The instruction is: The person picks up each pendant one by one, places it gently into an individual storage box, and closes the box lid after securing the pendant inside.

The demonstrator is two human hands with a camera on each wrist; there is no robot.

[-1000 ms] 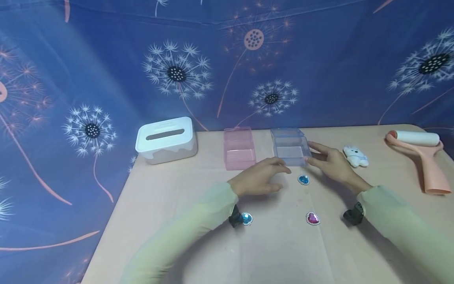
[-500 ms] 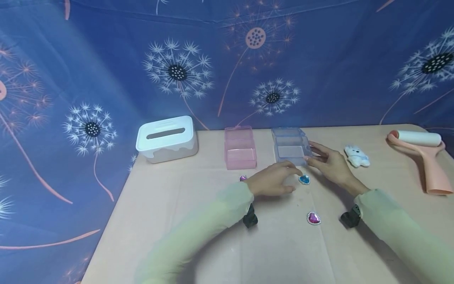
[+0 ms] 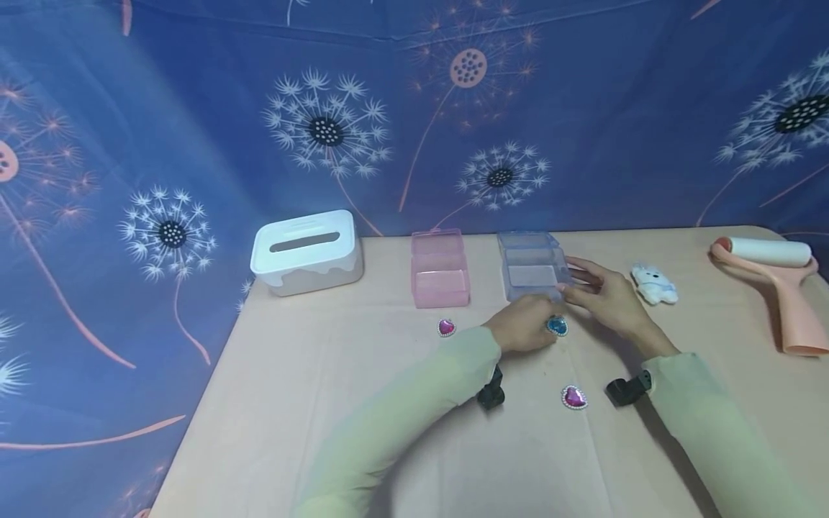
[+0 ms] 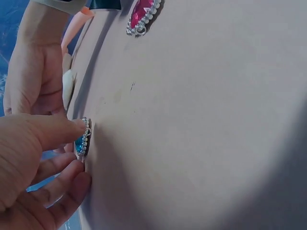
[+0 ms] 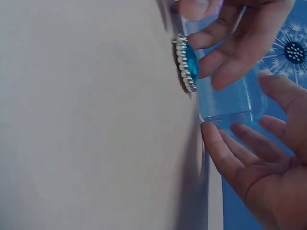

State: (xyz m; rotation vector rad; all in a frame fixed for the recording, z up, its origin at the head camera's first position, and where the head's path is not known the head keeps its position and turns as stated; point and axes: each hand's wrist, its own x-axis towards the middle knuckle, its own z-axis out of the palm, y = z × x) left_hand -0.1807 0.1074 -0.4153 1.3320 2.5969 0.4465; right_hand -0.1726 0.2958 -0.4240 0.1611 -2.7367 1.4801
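In the head view my left hand (image 3: 527, 324) is beside a blue heart-shaped gem (image 3: 557, 326) with a beaded silver rim, which lies flat on the tabletop. The left wrist view shows my left thumb over one end of this gem (image 4: 82, 136) and bent fingers near the other; in the right wrist view the thumb stands apart from the gem (image 5: 188, 64). My right hand (image 3: 605, 298) touches the right side and front corner of an opened clear blue plastic box (image 3: 532, 262), its fingers fairly straight in the right wrist view.
An opened pink box (image 3: 440, 277) stands left of the blue one. Two magenta heart gems (image 3: 446, 327) lie on the table, one (image 3: 574, 397) nearer the front. A white tissue box (image 3: 307, 255) is at left; a small plush toy (image 3: 654, 284) and a lint roller (image 3: 773, 284) lie at right.
My left hand has moved right to the blue heart gem, and a magenta gem formerly hidden behind it now shows. The right hand stays at the blue box.
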